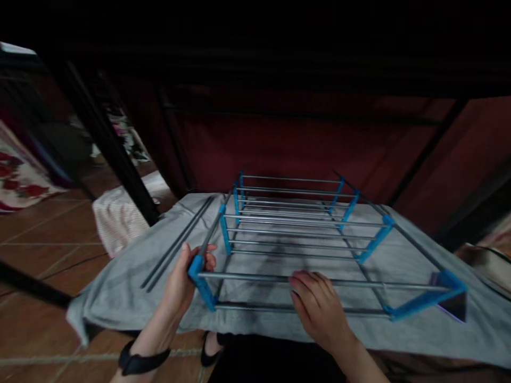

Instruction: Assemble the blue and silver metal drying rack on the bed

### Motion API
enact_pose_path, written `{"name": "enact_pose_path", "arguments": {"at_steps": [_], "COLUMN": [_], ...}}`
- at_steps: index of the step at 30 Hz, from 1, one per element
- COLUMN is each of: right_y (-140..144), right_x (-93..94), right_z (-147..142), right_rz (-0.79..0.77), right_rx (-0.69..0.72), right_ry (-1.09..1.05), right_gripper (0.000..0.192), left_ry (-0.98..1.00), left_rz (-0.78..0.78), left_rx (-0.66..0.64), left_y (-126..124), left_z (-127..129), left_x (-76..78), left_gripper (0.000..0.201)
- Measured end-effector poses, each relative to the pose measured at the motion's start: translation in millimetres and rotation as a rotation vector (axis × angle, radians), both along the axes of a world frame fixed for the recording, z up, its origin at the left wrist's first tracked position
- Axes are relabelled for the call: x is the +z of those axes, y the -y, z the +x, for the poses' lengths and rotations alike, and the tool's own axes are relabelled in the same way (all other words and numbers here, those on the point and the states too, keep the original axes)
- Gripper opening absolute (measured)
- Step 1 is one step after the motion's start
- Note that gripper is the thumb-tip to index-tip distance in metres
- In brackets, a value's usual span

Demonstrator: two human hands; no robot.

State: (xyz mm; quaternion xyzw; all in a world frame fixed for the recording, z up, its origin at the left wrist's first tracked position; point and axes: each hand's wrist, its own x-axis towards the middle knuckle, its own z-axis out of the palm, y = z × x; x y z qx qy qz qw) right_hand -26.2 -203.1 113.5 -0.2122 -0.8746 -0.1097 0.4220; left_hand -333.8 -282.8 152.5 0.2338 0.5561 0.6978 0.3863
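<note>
Head view: a rack (295, 234) of metal rods and blue plastic connectors lies flat on a grey cloth (120, 282) spread over a low surface; what carries the cloth is hidden. The rack's long axis runs from near to far, and its crossbars run left to right. Left hand (183, 282) sits at the rack's near-left corner, its grip wrapped around the blue corner connector (198, 276), fingers curled over the far side and thumb near. Right hand (319, 303) rests palm down on the nearest top rod (359, 283), close to its middle, fingers bent over the rod and touching it; whether they pinch it fully cannot be told, since the underside is hidden. Both hands are on the near edge, so the rest of the rack stretches away from them, far and slightly right. Near-right corner connector (435, 298) is unheld, well apart from the right hand. Two loose dark rods (178, 244) lie on the cloth just left of the rack, near the left hand but not touching it. Black wristband (139, 363) on the left wrist. Tiled floor (40, 234) to the left, dark red panel (279, 143) behind.
</note>
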Motion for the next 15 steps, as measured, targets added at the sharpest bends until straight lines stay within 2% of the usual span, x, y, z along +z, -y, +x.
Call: {"name": "enact_pose_path", "arguments": {"at_steps": [3, 5, 8, 11, 13, 15], "right_y": [10, 11, 3, -13, -24, -30], "right_x": [-37.6, -73.3, -131.9, -180.7, -202.0, -214.5], "right_z": [16, 25, 37, 48, 54, 57], "right_rz": [0.005, -0.001, -0.057, -0.162, -0.232, -0.279], "right_rx": [0.096, 0.148, 0.105, 0.057, 0.032, 0.018], "right_ry": [-0.027, 0.062, 0.128, 0.057, 0.028, 0.029], "right_gripper": [0.030, 0.032, 0.034, 0.029, 0.026, 0.025], "left_ry": [-0.059, -0.282, -0.680, -1.031, -1.181, -1.252], "left_rz": [0.010, -0.066, -0.331, -0.651, -0.846, -0.998], "left_rx": [0.137, 0.292, 0.411, 0.453, 0.447, 0.395], "left_y": [-2, -2, 0, 9, 17, 23], "left_z": [-26, -53, -99, -137, -157, -173], "left_x": [-27.3, -53.5, -96.0, -130.4, -144.8, -152.7], "left_gripper": [0.062, 0.048, 0.028, 0.036, 0.046, 0.051]}}
